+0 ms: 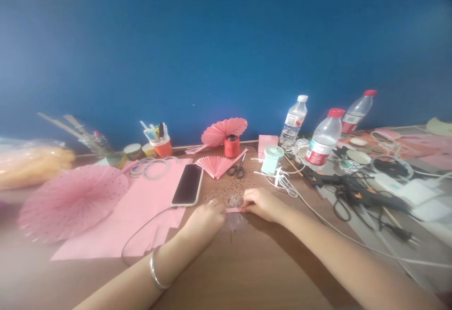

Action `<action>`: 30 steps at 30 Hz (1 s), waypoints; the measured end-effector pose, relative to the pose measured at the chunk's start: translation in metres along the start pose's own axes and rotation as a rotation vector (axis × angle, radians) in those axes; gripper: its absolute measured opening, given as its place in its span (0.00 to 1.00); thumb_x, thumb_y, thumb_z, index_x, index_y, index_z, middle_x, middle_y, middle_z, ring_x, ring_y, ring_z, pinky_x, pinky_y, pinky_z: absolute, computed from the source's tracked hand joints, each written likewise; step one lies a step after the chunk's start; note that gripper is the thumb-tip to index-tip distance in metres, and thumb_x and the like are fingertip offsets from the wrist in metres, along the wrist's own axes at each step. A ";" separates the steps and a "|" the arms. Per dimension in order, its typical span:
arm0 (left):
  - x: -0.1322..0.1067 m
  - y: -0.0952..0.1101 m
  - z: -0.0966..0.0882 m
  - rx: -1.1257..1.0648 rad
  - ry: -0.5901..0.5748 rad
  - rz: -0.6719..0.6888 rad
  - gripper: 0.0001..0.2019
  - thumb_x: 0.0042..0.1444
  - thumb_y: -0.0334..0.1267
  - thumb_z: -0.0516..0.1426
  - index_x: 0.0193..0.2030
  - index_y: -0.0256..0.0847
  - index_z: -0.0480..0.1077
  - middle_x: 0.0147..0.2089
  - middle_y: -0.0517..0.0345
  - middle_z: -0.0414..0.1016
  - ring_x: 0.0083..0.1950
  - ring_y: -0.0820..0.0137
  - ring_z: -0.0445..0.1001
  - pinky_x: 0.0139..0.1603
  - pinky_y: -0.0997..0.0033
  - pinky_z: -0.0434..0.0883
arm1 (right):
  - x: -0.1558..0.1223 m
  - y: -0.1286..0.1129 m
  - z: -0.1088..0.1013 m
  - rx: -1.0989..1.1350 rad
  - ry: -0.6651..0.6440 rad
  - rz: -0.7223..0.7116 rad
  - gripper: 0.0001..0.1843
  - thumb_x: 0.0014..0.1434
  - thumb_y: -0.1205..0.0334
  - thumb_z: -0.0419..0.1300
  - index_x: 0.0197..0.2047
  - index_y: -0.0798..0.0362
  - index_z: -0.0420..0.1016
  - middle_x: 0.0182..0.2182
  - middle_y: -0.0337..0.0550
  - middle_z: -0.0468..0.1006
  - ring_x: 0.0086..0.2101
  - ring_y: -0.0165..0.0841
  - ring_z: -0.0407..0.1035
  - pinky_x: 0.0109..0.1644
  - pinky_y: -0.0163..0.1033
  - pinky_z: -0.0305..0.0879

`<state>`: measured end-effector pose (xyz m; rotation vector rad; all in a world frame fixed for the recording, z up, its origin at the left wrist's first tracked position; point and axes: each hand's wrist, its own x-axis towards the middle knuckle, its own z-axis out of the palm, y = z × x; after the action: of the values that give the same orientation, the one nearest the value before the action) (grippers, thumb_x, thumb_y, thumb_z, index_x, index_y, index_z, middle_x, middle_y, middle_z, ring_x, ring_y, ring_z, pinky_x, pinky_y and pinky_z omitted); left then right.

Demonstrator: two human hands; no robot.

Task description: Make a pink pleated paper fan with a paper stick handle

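A narrow pink paper strip (pixel 233 210) lies level between my two hands, low over the brown tabletop. At its left end my left hand (pixel 214 210) is closed, fingers curled onto the paper. My right hand (pixel 259 202) pinches the strip's other end between thumb and fingers. Just beyond them, small dark bits (pixel 229 190) are scattered on the wood. A pleated pink paper fan (pixel 215 165) lies partly spread behind these bits, with dark-handled scissors (pixel 237 172) beside it. Close by stands a spool of red thread (pixel 232 146), in front of another pink fan (pixel 224 131).
Left of my hands are a smartphone (pixel 188 185), pink paper sheets (pixel 141 206), a round pink fan (pixel 76 201) and an orange cup of pens (pixel 163 147). On the right are a mint handheld fan (pixel 271 159), plastic bottles (pixel 323 140), white cable (pixel 287 185) and a black glue gun (pixel 367 190).
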<state>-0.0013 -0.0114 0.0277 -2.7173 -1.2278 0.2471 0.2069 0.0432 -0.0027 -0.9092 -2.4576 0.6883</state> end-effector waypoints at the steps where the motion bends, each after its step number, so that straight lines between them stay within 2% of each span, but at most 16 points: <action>1: -0.002 -0.003 0.001 0.002 -0.001 0.012 0.11 0.52 0.23 0.49 0.37 0.34 0.69 0.35 0.52 0.69 0.36 0.64 0.68 0.33 0.67 0.68 | 0.000 0.000 0.000 0.000 0.001 -0.002 0.07 0.52 0.63 0.61 0.25 0.55 0.74 0.24 0.38 0.70 0.29 0.28 0.66 0.33 0.31 0.57; 8: -0.015 -0.013 0.006 0.019 0.048 0.030 0.14 0.55 0.23 0.46 0.43 0.34 0.68 0.35 0.52 0.69 0.37 0.64 0.67 0.36 0.65 0.68 | -0.001 0.000 0.000 0.014 -0.005 0.005 0.08 0.54 0.62 0.60 0.26 0.55 0.74 0.25 0.38 0.70 0.28 0.29 0.66 0.34 0.31 0.57; 14: -0.025 -0.010 0.000 -0.072 0.077 -0.058 0.15 0.57 0.25 0.44 0.46 0.36 0.67 0.38 0.52 0.70 0.39 0.67 0.67 0.39 0.68 0.68 | 0.000 -0.001 -0.002 0.019 -0.020 0.016 0.08 0.54 0.60 0.60 0.27 0.54 0.75 0.26 0.39 0.71 0.28 0.29 0.66 0.33 0.32 0.58; 17: -0.027 -0.011 -0.005 -0.183 0.142 -0.127 0.14 0.57 0.26 0.45 0.43 0.38 0.69 0.38 0.54 0.70 0.39 0.69 0.67 0.40 0.70 0.67 | 0.000 -0.004 -0.006 -0.005 -0.028 -0.006 0.07 0.55 0.62 0.59 0.28 0.54 0.75 0.27 0.39 0.72 0.29 0.29 0.67 0.35 0.32 0.59; 22: -0.025 -0.012 -0.008 -0.358 0.194 -0.176 0.13 0.57 0.28 0.46 0.38 0.40 0.71 0.35 0.56 0.71 0.38 0.71 0.67 0.39 0.71 0.67 | -0.001 -0.010 -0.012 -0.126 -0.032 -0.120 0.09 0.58 0.60 0.55 0.37 0.50 0.76 0.34 0.41 0.75 0.37 0.32 0.67 0.41 0.35 0.59; 30: -0.026 -0.012 -0.011 -0.279 0.180 -0.143 0.13 0.58 0.27 0.45 0.37 0.40 0.70 0.33 0.57 0.69 0.35 0.72 0.66 0.37 0.73 0.66 | 0.004 0.000 -0.008 -0.153 -0.048 -0.165 0.13 0.61 0.59 0.51 0.38 0.49 0.78 0.33 0.41 0.77 0.35 0.31 0.68 0.39 0.34 0.59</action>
<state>-0.0246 -0.0235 0.0435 -2.7805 -1.4904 -0.1964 0.2084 0.0484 0.0039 -0.7404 -2.6212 0.4756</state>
